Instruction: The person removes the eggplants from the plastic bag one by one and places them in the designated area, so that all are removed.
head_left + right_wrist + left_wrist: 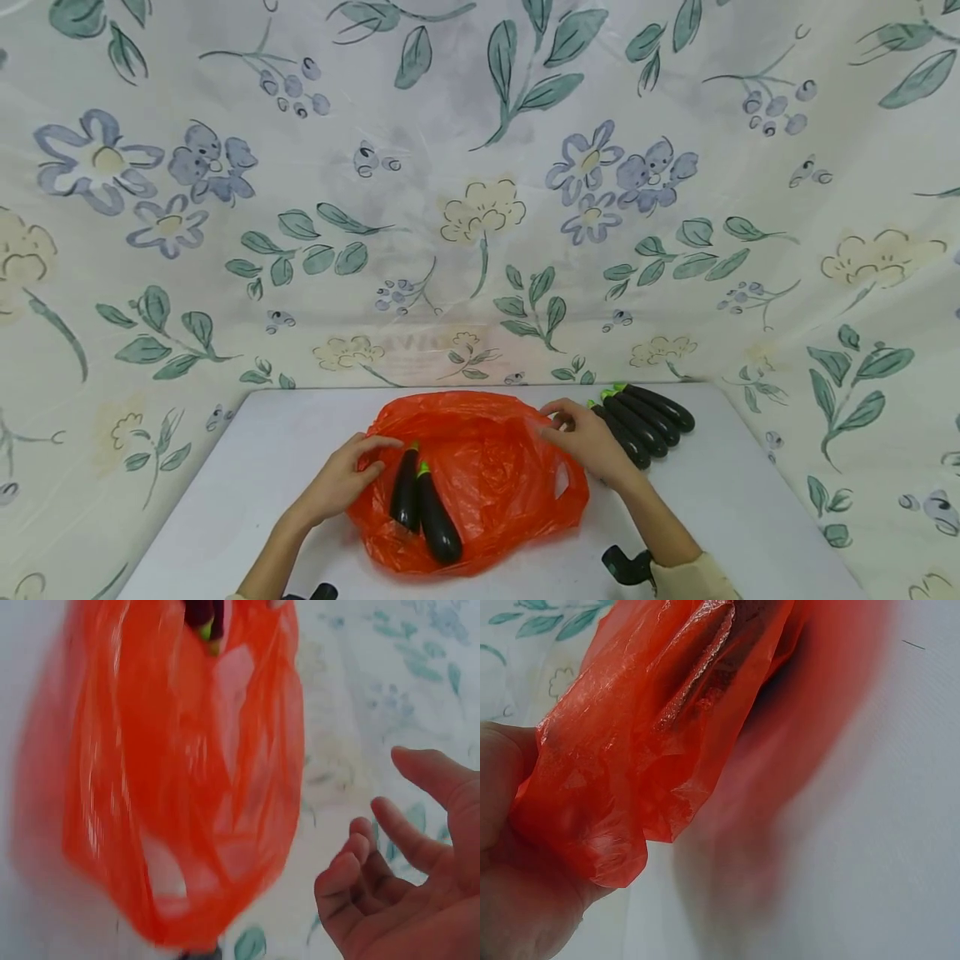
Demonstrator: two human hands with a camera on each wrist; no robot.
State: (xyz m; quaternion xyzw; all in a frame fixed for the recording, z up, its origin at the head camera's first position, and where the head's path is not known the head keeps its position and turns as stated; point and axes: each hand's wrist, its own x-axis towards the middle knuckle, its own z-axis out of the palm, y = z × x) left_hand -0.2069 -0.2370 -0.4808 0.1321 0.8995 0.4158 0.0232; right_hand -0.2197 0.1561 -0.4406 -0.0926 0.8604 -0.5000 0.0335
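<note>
A red plastic bag (502,500) lies spread on the white table with its mouth open. Two dark eggplants, one (406,492) beside the other (440,521), lie at the left part of the bag, green stems pointing away from me. At the bag's left edge my left hand (341,479) holds the thin plastic; the left wrist view has the film (592,802) between thumb and fingers. My right hand (588,442) is by the bag's right edge. In the right wrist view its fingers (409,832) are spread loosely, apart from the bag, holding nothing.
Several more eggplants (648,421) lie side by side at the back right of the table (270,433), just beyond my right hand. Floral cloth (480,250) hangs behind the table and along its sides. A black device (628,567) is at my right wrist.
</note>
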